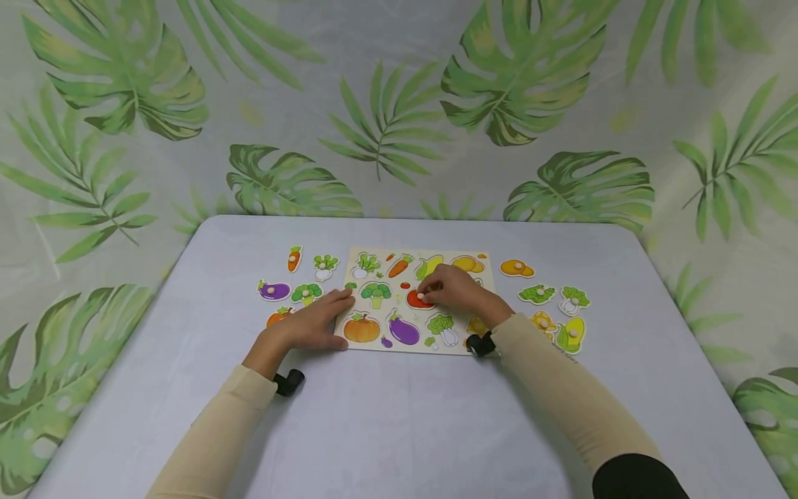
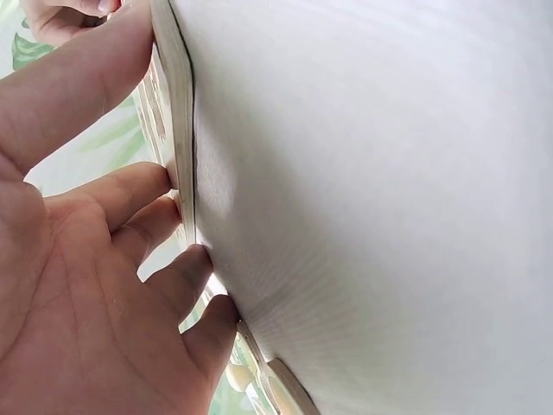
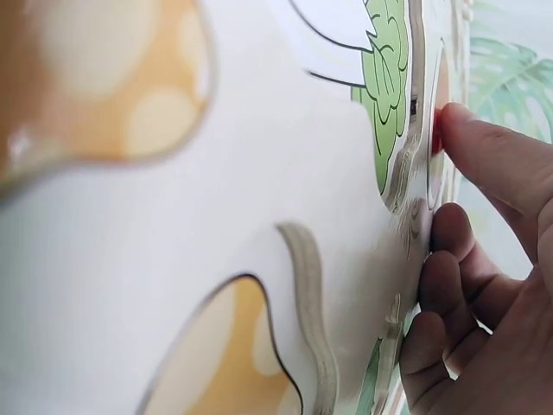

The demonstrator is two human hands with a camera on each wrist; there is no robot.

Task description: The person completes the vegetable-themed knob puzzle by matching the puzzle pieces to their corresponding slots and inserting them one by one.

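A cream wooden puzzle board (image 1: 424,350) printed with vegetables lies on the white table. With thumb and fingers, my right hand (image 1: 458,287) pinches the red tomato piece (image 1: 419,299) by its small pale knob, over the tomato picture in the middle of the board. In the right wrist view the thumb (image 3: 492,156) is against a bit of red, and the other fingers bend close to the board. My left hand (image 1: 308,322) rests at the board's left edge. Its fingers (image 2: 138,186) extend against that edge in the left wrist view, with nothing gripped.
Left of the board lie knobbed pieces: a carrot (image 1: 294,259), a radish (image 1: 323,267), an eggplant (image 1: 274,290), a broccoli (image 1: 307,294) and a partly covered pumpkin (image 1: 278,316). On the right are a potato (image 1: 517,268), leafy greens (image 1: 537,294), a bok choy (image 1: 573,301) and corn (image 1: 570,335).
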